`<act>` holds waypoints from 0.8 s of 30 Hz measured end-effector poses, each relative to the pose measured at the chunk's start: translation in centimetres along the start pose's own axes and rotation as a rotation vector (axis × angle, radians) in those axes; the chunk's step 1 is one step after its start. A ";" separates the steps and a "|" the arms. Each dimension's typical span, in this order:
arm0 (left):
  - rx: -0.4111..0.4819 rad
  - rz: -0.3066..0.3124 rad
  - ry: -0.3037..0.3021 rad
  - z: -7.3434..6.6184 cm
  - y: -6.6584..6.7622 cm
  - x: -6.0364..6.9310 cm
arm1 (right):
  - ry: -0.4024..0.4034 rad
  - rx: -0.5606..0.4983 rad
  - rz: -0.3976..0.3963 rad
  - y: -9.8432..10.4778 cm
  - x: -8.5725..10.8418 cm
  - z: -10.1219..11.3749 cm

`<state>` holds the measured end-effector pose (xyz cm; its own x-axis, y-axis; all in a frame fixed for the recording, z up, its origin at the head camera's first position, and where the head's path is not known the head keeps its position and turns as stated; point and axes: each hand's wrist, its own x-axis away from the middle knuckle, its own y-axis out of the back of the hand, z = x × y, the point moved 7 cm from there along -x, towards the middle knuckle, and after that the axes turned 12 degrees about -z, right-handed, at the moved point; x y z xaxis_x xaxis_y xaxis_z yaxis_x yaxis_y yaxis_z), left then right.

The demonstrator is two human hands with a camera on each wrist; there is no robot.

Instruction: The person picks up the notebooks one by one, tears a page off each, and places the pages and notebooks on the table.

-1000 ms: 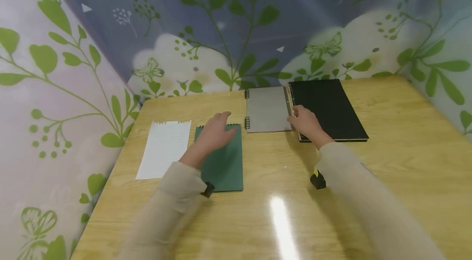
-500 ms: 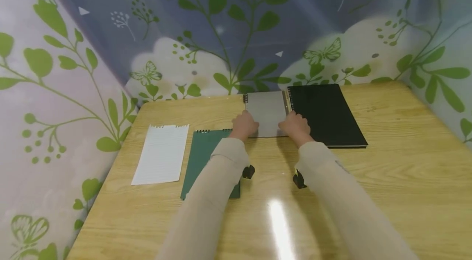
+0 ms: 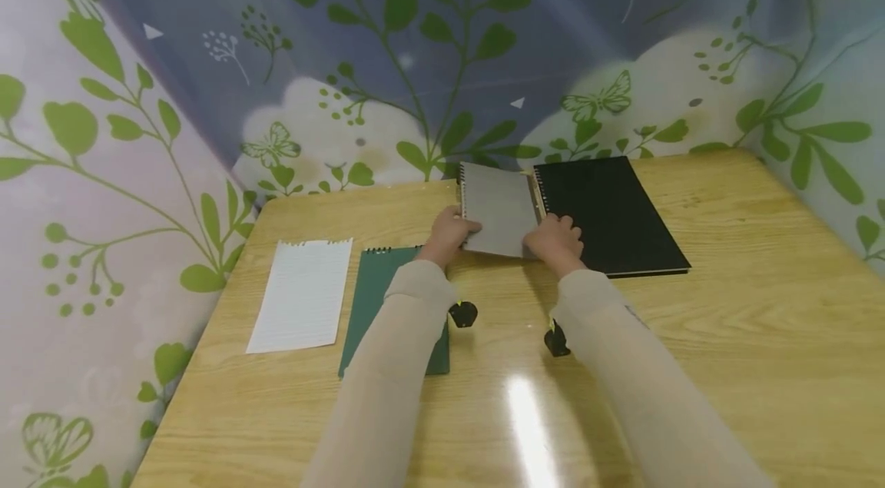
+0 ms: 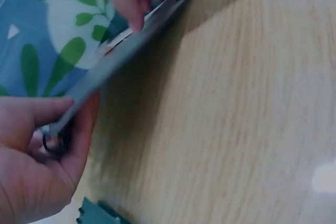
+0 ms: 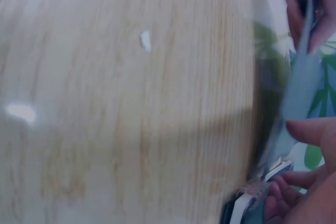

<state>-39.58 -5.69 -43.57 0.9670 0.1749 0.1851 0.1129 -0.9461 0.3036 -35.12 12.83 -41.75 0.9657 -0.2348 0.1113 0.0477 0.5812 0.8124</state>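
Note:
A grey spiral notebook [image 3: 501,207] is raised at its left side and tilted, with a gap over the table in the left wrist view. My left hand [image 3: 448,234] grips its coil-side edge, thumb on the cover and fingers underneath, as the left wrist view shows of the notebook [image 4: 113,66] and hand [image 4: 42,156]. On the opposite edge, my right hand [image 3: 556,240] pinches the notebook near the front corner; its thumb lies on the cover in the right wrist view [image 5: 310,177]. Right beside that hand lies a larger black spiral notebook [image 3: 608,211].
A green spiral notepad [image 3: 376,280] lies under the left forearm, partly hidden. Left of it is a torn-edged lined sheet [image 3: 300,296]. The wooden table [image 3: 726,365] meets a patterned wall [image 3: 387,88] at the back. A small white scrap [image 5: 146,40] lies on the tabletop.
My left hand has moved from above the green notepad to the grey notebook's left edge. The notebook's left side has risen from the table. My right hand stays at its right edge.

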 end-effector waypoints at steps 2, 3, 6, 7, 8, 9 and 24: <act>0.070 0.018 0.036 -0.6 0.9 1.1 | 0.016 -0.027 -0.003 -0.2 -0.1 -0.1; 0.078 0.023 0.029 -1.1 1.4 1.6 | 0.022 -0.040 -0.005 -0.2 -0.2 -0.2; 0.082 0.050 0.011 -2.6 2.6 3.4 | 0.020 -0.125 0.015 -0.2 -0.2 -0.4; 0.075 0.059 0.011 -3.0 3.0 4.1 | 0.017 -0.177 0.031 -0.1 -0.1 -0.4; 0.067 0.064 0.014 -3.4 3.3 4.6 | 0.017 -0.240 0.046 0.0 0.0 -0.3; 0.071 0.065 0.020 -3.6 3.6 5.1 | 0.021 -0.301 0.064 0.1 0.2 -0.2; -0.255 0.083 -0.186 -0.3 3.6 11.5 | 0.146 -0.435 0.152 2.2 8.3 -2.3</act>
<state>-28.11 -7.03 -40.11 0.9983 0.0248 0.0525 -0.0063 -0.8521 0.5233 -26.41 13.99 -40.35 0.9942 -0.0281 0.1035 -0.0246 0.8796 0.4751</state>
